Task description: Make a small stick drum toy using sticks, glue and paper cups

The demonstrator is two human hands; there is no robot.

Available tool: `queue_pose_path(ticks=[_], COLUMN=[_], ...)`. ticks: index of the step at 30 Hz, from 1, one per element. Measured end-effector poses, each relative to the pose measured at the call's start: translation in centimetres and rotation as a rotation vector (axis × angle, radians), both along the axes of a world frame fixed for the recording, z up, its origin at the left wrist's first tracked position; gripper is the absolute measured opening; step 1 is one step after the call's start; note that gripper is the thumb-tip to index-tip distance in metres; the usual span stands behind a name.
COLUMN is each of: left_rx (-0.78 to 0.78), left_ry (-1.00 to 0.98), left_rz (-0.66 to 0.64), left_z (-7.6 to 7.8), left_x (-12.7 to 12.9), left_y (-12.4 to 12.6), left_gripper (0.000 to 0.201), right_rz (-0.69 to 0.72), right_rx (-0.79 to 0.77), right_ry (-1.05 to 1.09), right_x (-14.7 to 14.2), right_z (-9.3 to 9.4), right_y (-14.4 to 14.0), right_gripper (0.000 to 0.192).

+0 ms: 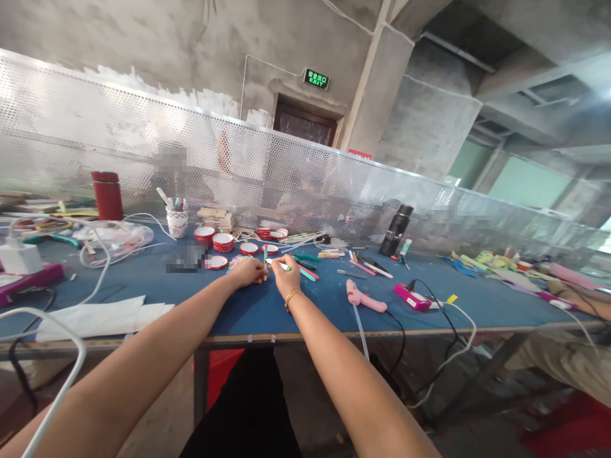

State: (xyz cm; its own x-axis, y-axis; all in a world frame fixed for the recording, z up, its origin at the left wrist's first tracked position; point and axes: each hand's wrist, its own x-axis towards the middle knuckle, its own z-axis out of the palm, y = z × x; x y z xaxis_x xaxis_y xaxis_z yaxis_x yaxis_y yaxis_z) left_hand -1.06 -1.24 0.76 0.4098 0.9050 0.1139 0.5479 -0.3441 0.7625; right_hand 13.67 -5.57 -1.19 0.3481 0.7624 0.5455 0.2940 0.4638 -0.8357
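Hands meet at the middle of a blue table (267, 305), arms stretched far forward. The left hand (248, 272) rests knuckles-up on the tabletop, fingers curled in; whether it grips anything underneath cannot be told. The right hand (287, 275), a gold bracelet (293, 297) on its wrist, pinches a thin white stick (279, 263) that juts toward the left hand; the two hands lie just beside each other, almost touching. A green stick (266, 255) stands up right behind the left hand, and more coloured sticks (308, 266) lie scattered just past the right hand.

Farther back, red-and-white lids (223, 242) sit in a loose row, with a paper cup (177, 223) of tools to their left and a red flask (107, 195) beyond that. A black bottle (396, 230) stands to the right, near the perforated metal screen (143, 140) that runs along the far edge. A pink glue gun (363, 296) lies right of the right hand, its nozzle over the table's front edge, and a pink box (411, 297) with cables lies beside it. White paper (95, 316) lies near the left forearm. At the far right another person's arm (580, 298) rests on the table.
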Motion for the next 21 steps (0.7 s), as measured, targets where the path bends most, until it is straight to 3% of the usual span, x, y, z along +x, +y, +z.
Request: queue_pose_path(ticks=[4,11,21], left_rx=[0.001,0.012,0.030], left_ry=[0.004,0.000,0.033], left_rz=[0.000,-0.006,-0.006], left_z=[-0.02,-0.18,-0.38], left_x=[-0.07,-0.09,-0.16], left_y=[0.10,0.13,0.61], left_gripper=[0.038,0.034,0.031], right_rz=[-0.050,0.019,-0.016], right_rx=[-0.027,0.037,0.006], right_ry=[0.022,0.005,0.048], right_x=[0.19,0.02,0.10], right_z=[-0.07,-0.04,0.03], right_y=[0.24,-0.04,0.10], right_gripper=[0.012,0.013,0.012])
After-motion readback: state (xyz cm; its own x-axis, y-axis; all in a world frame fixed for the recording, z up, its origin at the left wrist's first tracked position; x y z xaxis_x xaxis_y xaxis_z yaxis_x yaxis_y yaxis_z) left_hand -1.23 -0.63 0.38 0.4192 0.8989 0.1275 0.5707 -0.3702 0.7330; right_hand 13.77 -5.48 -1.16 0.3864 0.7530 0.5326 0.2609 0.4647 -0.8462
